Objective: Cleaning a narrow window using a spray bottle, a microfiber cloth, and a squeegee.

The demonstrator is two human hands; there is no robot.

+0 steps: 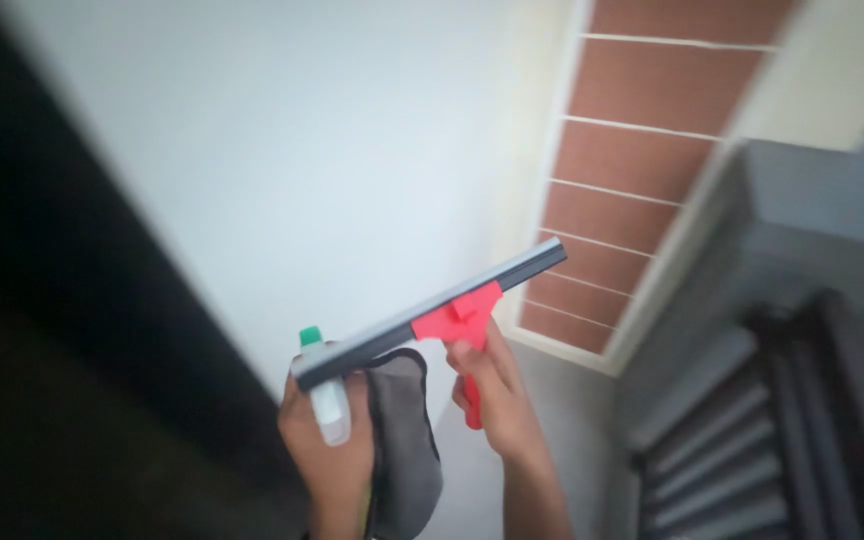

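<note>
Right hand (492,395) grips red squeegee (452,322) handle, blade up before white wall (282,150). Left hand (327,445) clutches spray bottle (324,395) and grey cloth (404,440). Judgement: keep blade flat, pressure even.

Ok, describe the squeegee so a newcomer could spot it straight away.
Find the white wall left of the brick-red tiled strip. In front of it, the right hand holds the squeegee by its handle. It alone is red, with a long dark blade, unlike the grey cloth and green-capped spray bottle in the left hand.
</note>
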